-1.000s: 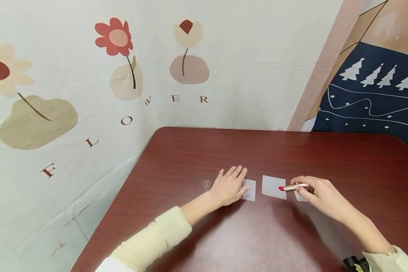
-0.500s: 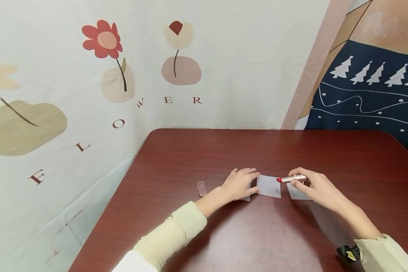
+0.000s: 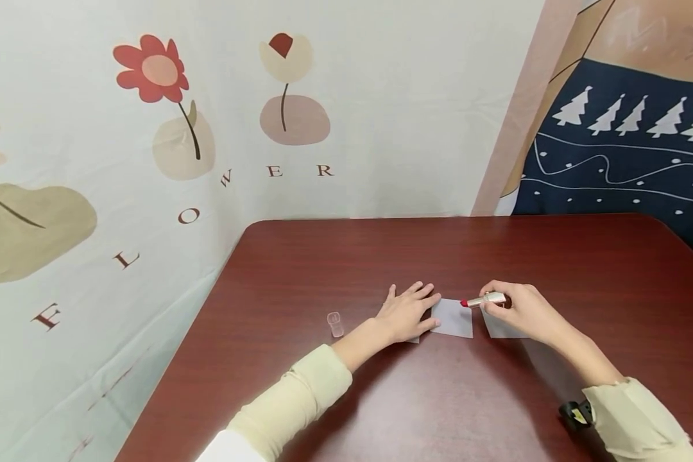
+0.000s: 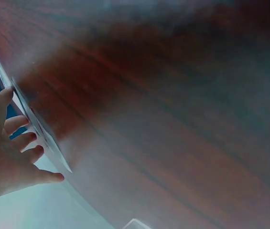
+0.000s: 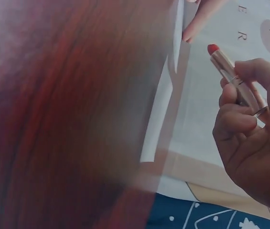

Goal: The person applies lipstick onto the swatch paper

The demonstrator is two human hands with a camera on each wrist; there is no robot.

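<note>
An uncapped red lipstick (image 3: 480,299) in a gold-toned tube is pinched between the thumb and fingers of my right hand (image 3: 525,312). Its red tip points left, over the right part of the middle white paper square (image 3: 453,319); whether it touches cannot be told. My left hand (image 3: 407,314) lies with spread fingers, thumb and fingertips at that square's left edge. Beneath this hand is another paper square (image 3: 414,341), mostly covered. A third paper square (image 3: 501,327) lies partly under the right hand. In the right wrist view the lipstick (image 5: 240,83) is seen held clear of the table.
A clear lipstick cap (image 3: 335,325) lies on the reddish-brown table (image 3: 346,256), left of the left hand. Printed cloth (image 3: 393,128) with flowers and letters hangs behind the table. A black band (image 3: 577,416) sits near the right sleeve.
My left hand has shifted right, from the left square to the middle square's left edge. The lipstick has risen slightly from the middle square's lower right towards its upper right. The head view has turned right.
</note>
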